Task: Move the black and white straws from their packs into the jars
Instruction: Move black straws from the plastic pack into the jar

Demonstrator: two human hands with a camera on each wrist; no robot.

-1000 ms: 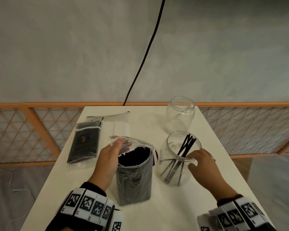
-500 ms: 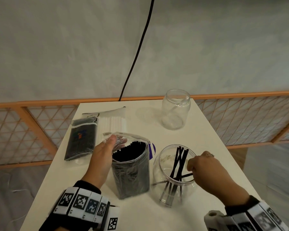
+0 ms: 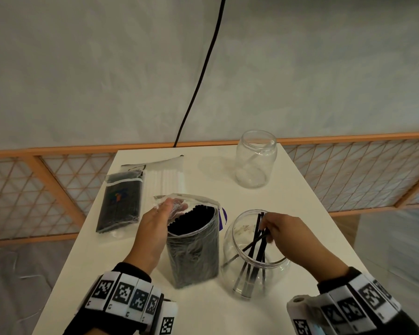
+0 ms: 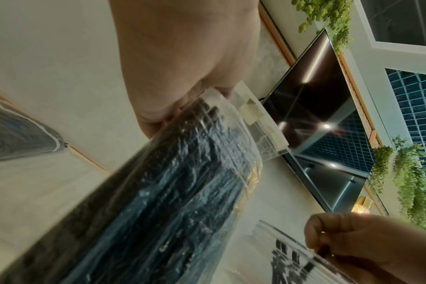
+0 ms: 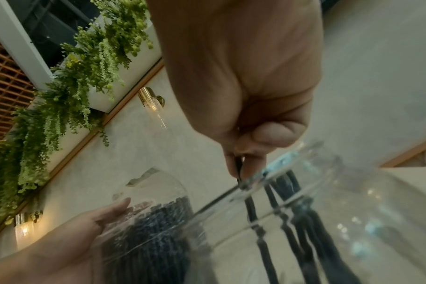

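Observation:
An opened clear pack of black straws (image 3: 194, 250) stands upright on the white table (image 3: 203, 310). My left hand (image 3: 169, 209) grips its plastic top edge from the left, which the left wrist view shows as the pack (image 4: 170, 192) under my palm. To the right of the pack stands the near glass jar (image 3: 230, 257), with several black straws (image 3: 257, 252) leaning inside. My right hand (image 3: 264, 228) is over its mouth and pinches a black straw (image 5: 238, 167) between thumb and finger at the jar's rim (image 5: 292, 155).
An empty second jar (image 3: 255, 163) stands at the far right of the table. A sealed black straw pack (image 3: 120, 201) and a pack of white straws (image 3: 165, 177) lie at the far left. A wooden lattice rail (image 3: 348, 170) runs behind the table.
My right hand's fingers have moved from the jar's right rim leftward over its mouth, onto a straw. My left hand still holds the pack. The head view has tilted.

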